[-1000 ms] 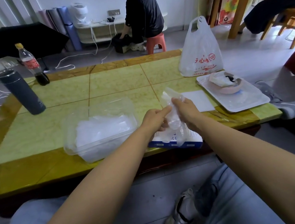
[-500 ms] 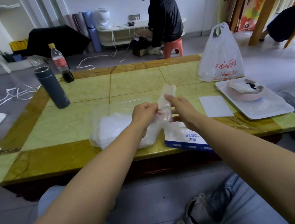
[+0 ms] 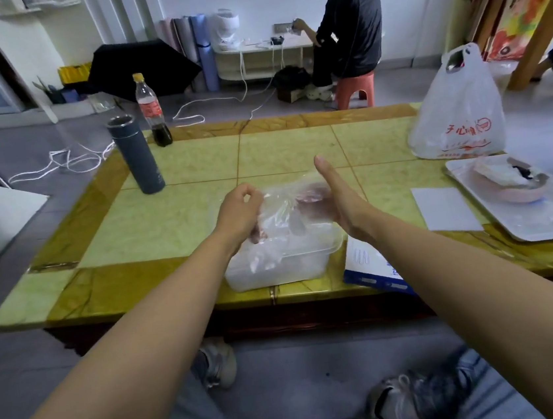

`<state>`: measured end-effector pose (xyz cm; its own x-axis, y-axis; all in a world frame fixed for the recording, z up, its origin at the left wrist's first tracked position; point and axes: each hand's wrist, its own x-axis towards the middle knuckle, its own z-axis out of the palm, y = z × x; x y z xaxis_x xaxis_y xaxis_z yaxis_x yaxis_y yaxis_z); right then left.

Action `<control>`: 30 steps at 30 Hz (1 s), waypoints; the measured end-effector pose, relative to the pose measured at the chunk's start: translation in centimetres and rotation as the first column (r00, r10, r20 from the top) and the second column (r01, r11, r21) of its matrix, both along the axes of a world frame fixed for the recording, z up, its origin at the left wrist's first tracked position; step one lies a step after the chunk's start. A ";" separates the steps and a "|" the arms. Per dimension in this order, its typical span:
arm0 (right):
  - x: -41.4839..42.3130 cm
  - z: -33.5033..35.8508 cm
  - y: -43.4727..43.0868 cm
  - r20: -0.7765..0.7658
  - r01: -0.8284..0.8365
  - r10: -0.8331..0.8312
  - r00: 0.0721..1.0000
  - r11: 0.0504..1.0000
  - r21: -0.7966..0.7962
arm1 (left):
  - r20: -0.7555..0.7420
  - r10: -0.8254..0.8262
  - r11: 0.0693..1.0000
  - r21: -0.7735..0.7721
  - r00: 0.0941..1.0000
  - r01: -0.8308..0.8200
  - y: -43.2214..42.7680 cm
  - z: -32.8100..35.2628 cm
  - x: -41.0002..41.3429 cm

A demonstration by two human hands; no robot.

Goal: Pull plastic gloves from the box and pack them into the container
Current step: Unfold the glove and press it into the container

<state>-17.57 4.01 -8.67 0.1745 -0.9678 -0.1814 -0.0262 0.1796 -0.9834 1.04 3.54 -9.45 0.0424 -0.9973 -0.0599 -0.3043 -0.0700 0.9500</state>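
Note:
A clear plastic glove (image 3: 282, 208) is spread between my hands, just above the clear plastic container (image 3: 309, 264) near the table's front edge. The container holds several crumpled gloves. My left hand (image 3: 239, 215) has curled fingers and grips the glove's left side. On the glove's right side my right hand (image 3: 339, 202) has its thumb straight up, and its fingers show through the film behind the glove. The white and blue glove box (image 3: 366, 264) lies right of the container, partly hidden under my right forearm.
A dark flask (image 3: 136, 154) and a cola bottle (image 3: 152, 111) stand at the back left. At the right are a white carrier bag (image 3: 456, 109), a white tray (image 3: 544, 216) with a pink bowl (image 3: 510, 182), and a white sheet (image 3: 445, 207). A person sits on a stool beyond the table (image 3: 180, 220).
Both hands carried the glove left from above the box to over the container. The bunched glove is now spread out, and my right thumb has lifted off it.

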 end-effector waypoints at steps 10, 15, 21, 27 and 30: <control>1.5 -2.5 -2.3 -0.401 0.160 -0.183 0.898 0.983 -0.089 | 0.673 0.310 0.946 -0.288 0.671 -0.148 -2.0 -1.8 1.2; 2.5 -4.2 -3.7 -0.629 0.139 -0.205 0.750 0.978 -0.153 | 0.690 0.168 0.906 -0.390 0.704 0.166 -1.9 -2.0 -0.2; 2.8 -5.0 -4.2 -0.789 -0.010 -0.155 0.594 0.980 -0.200 | 0.655 -0.579 0.803 0.559 0.485 0.205 -3.0 -4.8 -1.0; 3.3 -4.9 -4.5 -0.808 -0.139 -0.340 0.481 0.881 -0.453 | 0.627 -0.689 0.710 0.684 0.364 0.167 -4.3 -5.5 -0.6; 4.3 -4.4 -4.7 -0.679 -0.167 -0.332 0.655 0.812 -0.559 | 0.618 -0.724 0.680 0.715 0.306 0.164 -4.3 -5.8 -0.6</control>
